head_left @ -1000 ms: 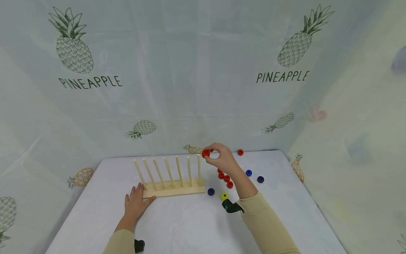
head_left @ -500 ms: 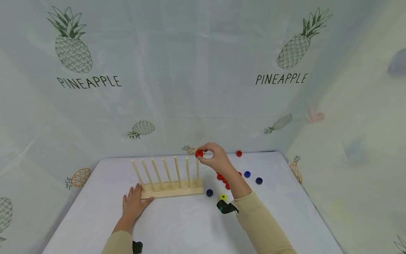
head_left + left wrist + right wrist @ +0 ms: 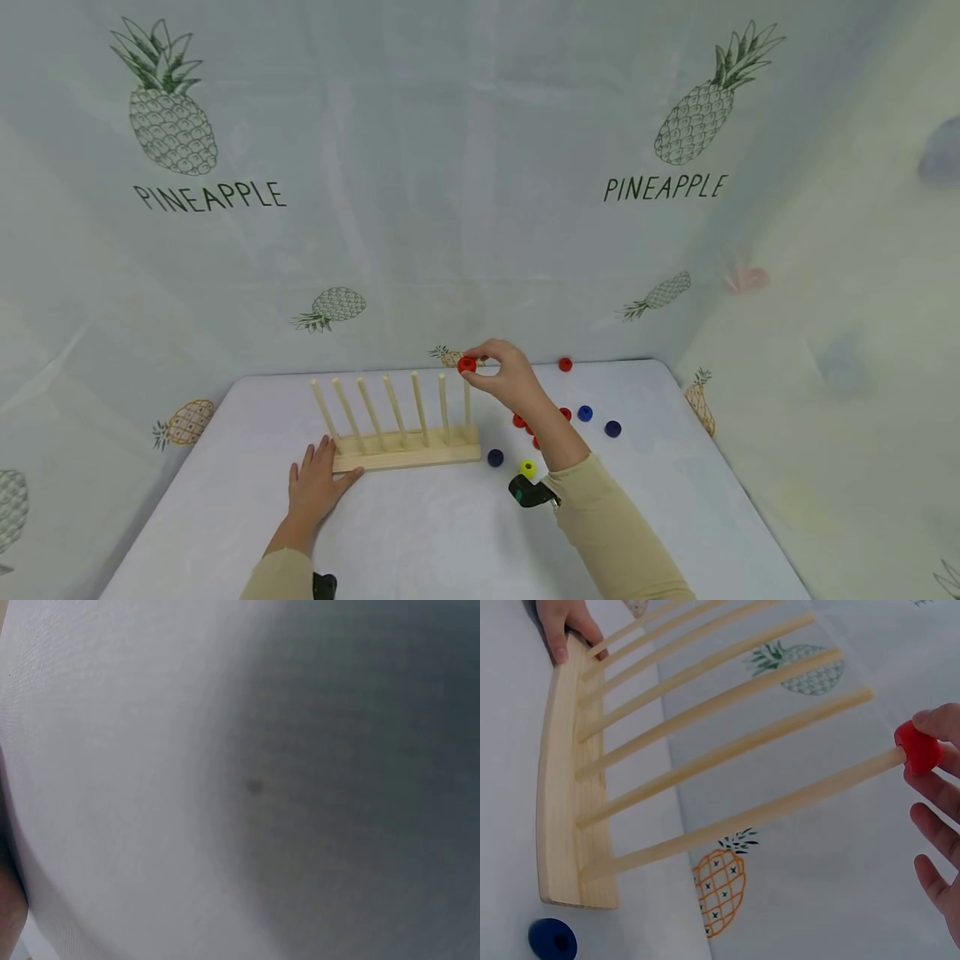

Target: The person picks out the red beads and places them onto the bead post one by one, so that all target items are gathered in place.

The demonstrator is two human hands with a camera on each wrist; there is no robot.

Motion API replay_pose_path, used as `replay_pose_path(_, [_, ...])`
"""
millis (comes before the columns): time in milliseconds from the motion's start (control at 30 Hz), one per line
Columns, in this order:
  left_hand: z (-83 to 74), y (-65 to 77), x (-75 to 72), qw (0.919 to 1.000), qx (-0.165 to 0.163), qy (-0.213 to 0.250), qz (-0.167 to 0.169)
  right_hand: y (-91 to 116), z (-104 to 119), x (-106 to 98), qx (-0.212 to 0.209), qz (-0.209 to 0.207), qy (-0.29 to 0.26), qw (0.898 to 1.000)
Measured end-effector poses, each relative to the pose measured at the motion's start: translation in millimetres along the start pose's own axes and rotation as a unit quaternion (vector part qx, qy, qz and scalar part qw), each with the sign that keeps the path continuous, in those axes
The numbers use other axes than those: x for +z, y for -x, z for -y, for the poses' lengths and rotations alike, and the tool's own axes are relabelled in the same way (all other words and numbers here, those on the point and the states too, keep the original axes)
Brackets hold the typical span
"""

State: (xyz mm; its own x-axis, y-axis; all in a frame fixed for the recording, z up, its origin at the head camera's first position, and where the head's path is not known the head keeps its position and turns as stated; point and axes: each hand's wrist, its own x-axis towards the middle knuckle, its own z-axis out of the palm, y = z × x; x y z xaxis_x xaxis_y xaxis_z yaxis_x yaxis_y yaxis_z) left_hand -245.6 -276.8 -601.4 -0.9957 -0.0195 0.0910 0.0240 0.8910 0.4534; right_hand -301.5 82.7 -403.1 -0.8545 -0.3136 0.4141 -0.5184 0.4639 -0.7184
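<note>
My right hand (image 3: pixel 510 379) pinches a red bead (image 3: pixel 467 365) between thumb and forefinger at the top of the rightmost peg of a pale wooden peg rack (image 3: pixel 408 457). Up close in the right wrist view, the red bead (image 3: pixel 917 748) meets the peg's tip; whether the tip is inside its hole is hard to tell. The other fingers (image 3: pixel 937 832) of that hand are spread apart. My left hand (image 3: pixel 315 483) rests against the rack's left end, fingers extended and thumb along the front edge. All the rack's several upright pegs are bare.
Right of the rack lie a dark blue bead (image 3: pixel 496 457), a yellow bead (image 3: pixel 528 468) and several red beads, partly behind the right forearm. Farther right are a blue bead (image 3: pixel 585 413) and another dark blue bead (image 3: pixel 612 429). One red bead (image 3: pixel 566 364) lies at the table's back edge.
The right hand has moved left with the red bead, from beside the rightmost peg to its top. The left hand stays at the rack's end. The view has shifted slightly.
</note>
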Motion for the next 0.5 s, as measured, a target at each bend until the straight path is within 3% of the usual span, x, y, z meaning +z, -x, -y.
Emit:
replay_pose_path(167, [-2.4, 2.1, -1.5, 0.9999, -0.009, 0.002, 0.014, -0.3, -2.8, 2.3, 0.001, -0.002, 0.005, 1.000])
replay_pose_path(500, [-6.0, 2.2, -4.6, 0.9999, -0.003, 0.008, 0.007, 0.5, -6.6, 5.3, 0.012, -0.002, 0.007, 1.000])
